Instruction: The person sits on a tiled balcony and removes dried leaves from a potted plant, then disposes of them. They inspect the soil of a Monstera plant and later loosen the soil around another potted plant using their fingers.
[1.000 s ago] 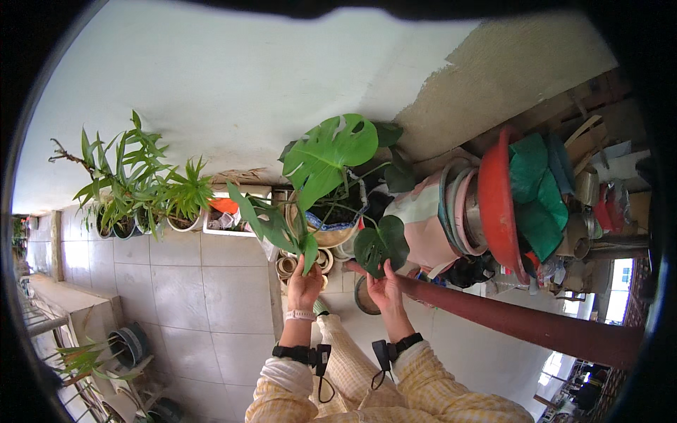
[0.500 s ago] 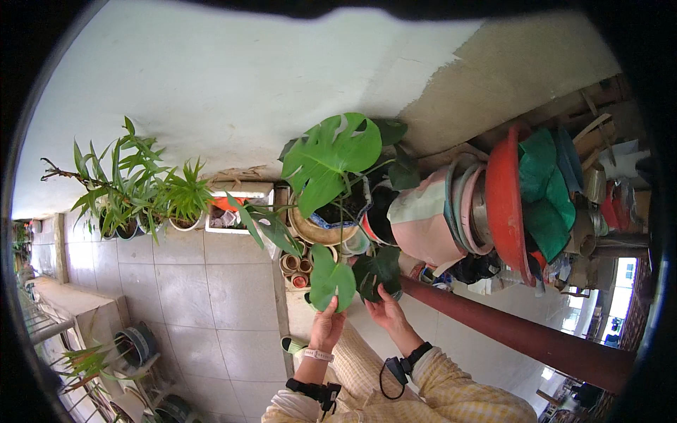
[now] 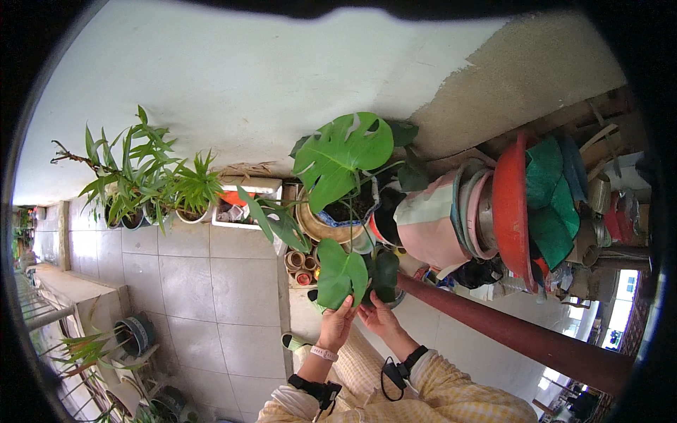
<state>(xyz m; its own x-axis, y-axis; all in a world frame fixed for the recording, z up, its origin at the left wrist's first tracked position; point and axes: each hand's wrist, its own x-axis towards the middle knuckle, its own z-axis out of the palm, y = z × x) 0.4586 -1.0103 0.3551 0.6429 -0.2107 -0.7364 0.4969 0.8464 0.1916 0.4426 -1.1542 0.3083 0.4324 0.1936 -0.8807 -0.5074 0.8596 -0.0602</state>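
A potted monstera (image 3: pixel 345 151) stands against the wall, its large split leaves spreading over a round pot (image 3: pixel 309 224). One lower monstera leaf (image 3: pixel 340 271) hangs toward me, bright green and upright. My left hand (image 3: pixel 337 326) pinches its bottom edge between thumb and fingers. At the same leaf's lower right edge, my right hand (image 3: pixel 381 321) is closed with its fingertips close to those of the left; part of its grip is hidden. A darker leaf (image 3: pixel 385 271) hangs just behind my right fingertips.
Left along the wall are a white box (image 3: pixel 247 220) and leafy potted plants (image 3: pixel 190 190). Stacked pink buckets (image 3: pixel 430 218) and a red basin (image 3: pixel 509 204) crowd the right. A dark red pole (image 3: pixel 508 324) slants across the lower right. Small clay pots (image 3: pixel 295 261) sit below the monstera.
My right hand has moved left from the darker leaf to the edge of the bright leaf, beside my left hand. The bright leaf is turned slightly, and the view has shifted a little.
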